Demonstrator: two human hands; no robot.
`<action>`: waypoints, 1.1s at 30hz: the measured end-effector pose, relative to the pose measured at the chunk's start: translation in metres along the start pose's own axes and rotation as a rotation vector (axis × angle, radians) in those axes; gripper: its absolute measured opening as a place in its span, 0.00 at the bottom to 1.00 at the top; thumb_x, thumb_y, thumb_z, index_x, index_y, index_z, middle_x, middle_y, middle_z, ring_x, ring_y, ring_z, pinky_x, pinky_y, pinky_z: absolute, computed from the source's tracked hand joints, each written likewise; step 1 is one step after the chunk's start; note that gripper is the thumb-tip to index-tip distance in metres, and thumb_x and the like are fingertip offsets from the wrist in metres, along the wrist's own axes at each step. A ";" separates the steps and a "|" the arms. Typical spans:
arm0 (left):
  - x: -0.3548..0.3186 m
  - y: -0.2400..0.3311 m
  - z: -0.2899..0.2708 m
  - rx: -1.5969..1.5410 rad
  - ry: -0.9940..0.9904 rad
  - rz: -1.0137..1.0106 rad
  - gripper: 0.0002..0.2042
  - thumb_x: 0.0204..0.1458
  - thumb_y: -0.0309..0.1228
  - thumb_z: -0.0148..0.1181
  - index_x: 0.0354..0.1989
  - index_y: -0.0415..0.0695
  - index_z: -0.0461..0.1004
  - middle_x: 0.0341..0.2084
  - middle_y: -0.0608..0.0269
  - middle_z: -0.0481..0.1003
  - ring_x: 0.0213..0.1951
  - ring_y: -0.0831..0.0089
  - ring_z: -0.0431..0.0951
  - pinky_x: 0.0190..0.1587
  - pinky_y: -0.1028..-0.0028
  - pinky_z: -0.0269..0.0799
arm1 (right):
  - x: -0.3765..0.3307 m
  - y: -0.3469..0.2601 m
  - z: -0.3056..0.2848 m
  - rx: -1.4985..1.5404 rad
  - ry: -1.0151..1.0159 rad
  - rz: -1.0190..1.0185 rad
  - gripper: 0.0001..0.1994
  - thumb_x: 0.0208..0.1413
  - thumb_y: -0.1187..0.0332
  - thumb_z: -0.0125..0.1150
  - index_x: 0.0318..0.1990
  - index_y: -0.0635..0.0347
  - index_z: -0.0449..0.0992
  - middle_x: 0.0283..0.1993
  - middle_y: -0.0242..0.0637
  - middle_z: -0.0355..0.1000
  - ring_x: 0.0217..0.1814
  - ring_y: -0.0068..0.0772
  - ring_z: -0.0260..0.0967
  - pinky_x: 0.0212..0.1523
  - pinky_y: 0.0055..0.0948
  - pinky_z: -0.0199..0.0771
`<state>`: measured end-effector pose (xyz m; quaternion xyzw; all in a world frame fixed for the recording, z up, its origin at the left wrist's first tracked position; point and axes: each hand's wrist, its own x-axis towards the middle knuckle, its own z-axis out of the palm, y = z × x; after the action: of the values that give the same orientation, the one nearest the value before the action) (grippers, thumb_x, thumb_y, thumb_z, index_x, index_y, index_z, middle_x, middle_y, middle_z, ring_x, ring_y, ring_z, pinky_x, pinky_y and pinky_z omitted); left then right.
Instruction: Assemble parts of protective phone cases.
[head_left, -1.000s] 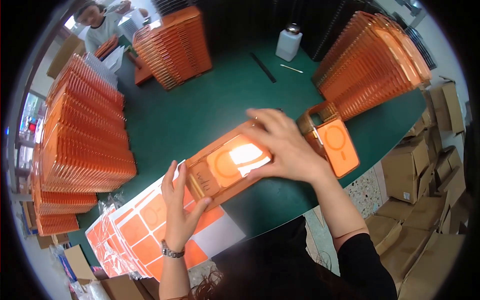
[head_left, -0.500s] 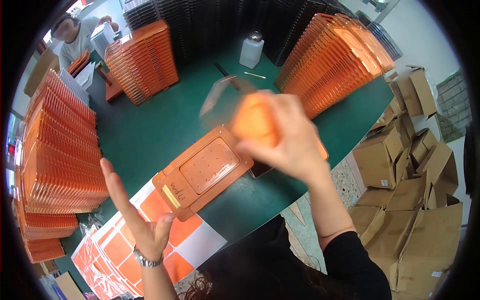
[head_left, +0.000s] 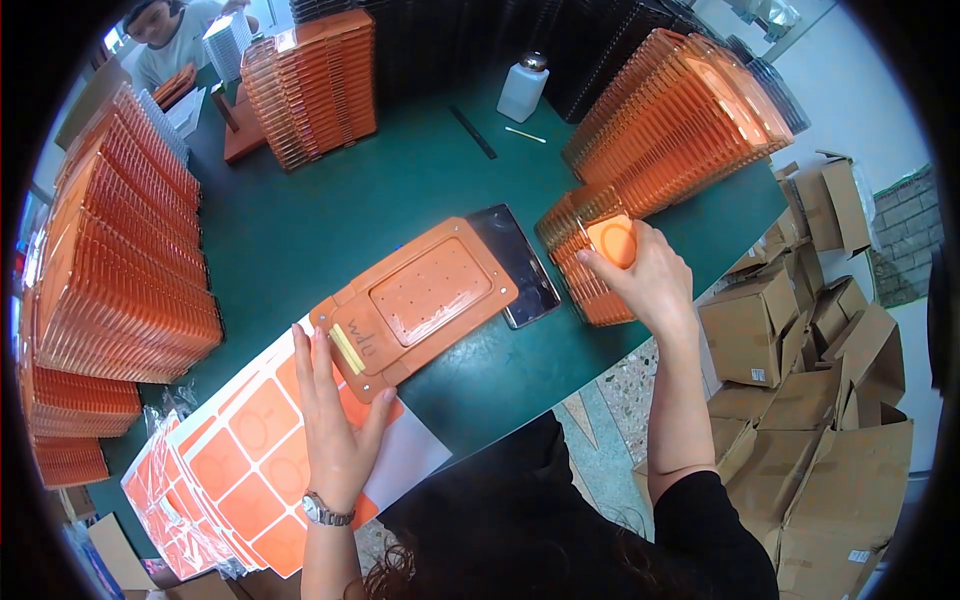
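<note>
My right hand [head_left: 650, 285] closes its thumb and fingers around the edge of a clear case with an orange panel [head_left: 612, 240], marked with a faint ring. That case sits on top of a short stack of similar cases [head_left: 600, 295] at the table's right side. My left hand [head_left: 342, 435] is open with fingers stretched out, nothing in it. It lies beside the near-left end of an orange-brown fixture [head_left: 420, 300], which has a recessed, dotted rectangle and a yellow strip. Sheets of orange stickers [head_left: 270, 435] lie partly under this hand. A dark flat phone-like panel [head_left: 520, 265] rests against the fixture's right end.
Tall stacks of orange cases stand at the left [head_left: 130, 260], back left [head_left: 315, 90] and back right [head_left: 680, 120]. A white pump bottle [head_left: 523, 88], a cotton swab [head_left: 525, 134] and a black strip [head_left: 472, 132] lie toward the back. Cardboard boxes [head_left: 810, 400] crowd the floor at right.
My right hand has moved right with the orange-panelled case, from above the fixture onto the short stack. My left hand has come right, closer to the fixture. The view has shifted slightly.
</note>
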<state>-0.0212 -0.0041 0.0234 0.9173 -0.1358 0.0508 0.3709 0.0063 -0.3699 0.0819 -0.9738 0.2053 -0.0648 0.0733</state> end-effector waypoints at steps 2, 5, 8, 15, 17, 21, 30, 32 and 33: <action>-0.008 -0.006 -0.002 0.013 0.028 -0.008 0.44 0.55 0.29 0.68 0.77 0.38 0.47 0.77 0.43 0.44 0.77 0.48 0.46 0.75 0.56 0.48 | -0.002 -0.009 -0.005 0.009 -0.108 0.066 0.46 0.49 0.33 0.67 0.61 0.69 0.72 0.61 0.55 0.71 0.56 0.56 0.76 0.55 0.45 0.75; -0.025 -0.014 -0.013 0.053 0.083 -0.042 0.41 0.57 0.28 0.65 0.76 0.37 0.48 0.76 0.43 0.49 0.77 0.50 0.49 0.75 0.57 0.49 | -0.009 -0.005 0.004 0.028 -0.050 -0.011 0.48 0.49 0.34 0.67 0.65 0.69 0.68 0.62 0.57 0.70 0.60 0.56 0.74 0.59 0.43 0.73; -0.052 -0.029 -0.029 -0.019 0.105 -0.162 0.39 0.57 0.28 0.66 0.74 0.33 0.51 0.73 0.39 0.55 0.74 0.47 0.56 0.73 0.53 0.53 | -0.023 -0.008 0.012 0.138 0.373 -0.409 0.36 0.55 0.52 0.71 0.63 0.70 0.68 0.60 0.54 0.71 0.59 0.54 0.72 0.58 0.46 0.73; -0.146 -0.029 -0.021 0.172 -0.027 -0.058 0.31 0.53 0.30 0.67 0.67 0.40 0.67 0.65 0.49 0.68 0.68 0.53 0.66 0.70 0.49 0.58 | -0.143 -0.135 0.066 0.548 -0.283 -1.297 0.14 0.52 0.72 0.68 0.46 0.66 0.79 0.53 0.48 0.76 0.57 0.49 0.76 0.53 0.40 0.80; -0.162 -0.021 -0.012 0.265 -0.065 -0.071 0.30 0.52 0.30 0.67 0.66 0.44 0.69 0.65 0.52 0.69 0.68 0.55 0.67 0.71 0.49 0.57 | -0.149 -0.164 0.084 0.393 -0.249 -1.330 0.14 0.54 0.72 0.65 0.47 0.68 0.78 0.55 0.50 0.74 0.60 0.51 0.74 0.54 0.40 0.79; -0.202 -0.046 -0.023 0.380 -0.070 -0.090 0.26 0.52 0.28 0.64 0.63 0.50 0.74 0.64 0.60 0.71 0.69 0.60 0.67 0.72 0.49 0.54 | -0.152 -0.195 0.096 0.084 -0.228 -1.439 0.17 0.54 0.71 0.59 0.48 0.73 0.76 0.58 0.58 0.71 0.65 0.57 0.70 0.55 0.41 0.79; -0.198 -0.042 -0.004 0.301 0.026 -0.069 0.24 0.50 0.25 0.63 0.60 0.51 0.77 0.64 0.63 0.72 0.68 0.59 0.68 0.71 0.41 0.51 | -0.166 -0.222 0.088 -0.209 -0.373 -1.595 0.16 0.48 0.71 0.61 0.41 0.78 0.78 0.54 0.68 0.73 0.57 0.64 0.75 0.49 0.39 0.83; -0.197 -0.043 -0.002 0.314 0.090 -0.049 0.25 0.50 0.26 0.64 0.60 0.51 0.77 0.64 0.63 0.72 0.67 0.59 0.69 0.71 0.41 0.51 | -0.168 -0.221 0.095 -0.203 -0.274 -1.622 0.15 0.48 0.71 0.61 0.40 0.78 0.78 0.52 0.68 0.74 0.55 0.64 0.77 0.47 0.40 0.84; -0.196 -0.044 -0.002 0.310 0.091 -0.049 0.25 0.50 0.26 0.64 0.60 0.51 0.77 0.64 0.63 0.72 0.67 0.59 0.69 0.71 0.41 0.51 | -0.169 -0.221 0.097 -0.195 -0.171 -1.659 0.15 0.48 0.71 0.61 0.39 0.77 0.78 0.50 0.67 0.76 0.52 0.64 0.78 0.45 0.41 0.84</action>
<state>-0.1967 0.0686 -0.0425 0.9634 -0.0868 0.1037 0.2316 -0.0456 -0.0899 0.0082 -0.8126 -0.5789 -0.0055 -0.0672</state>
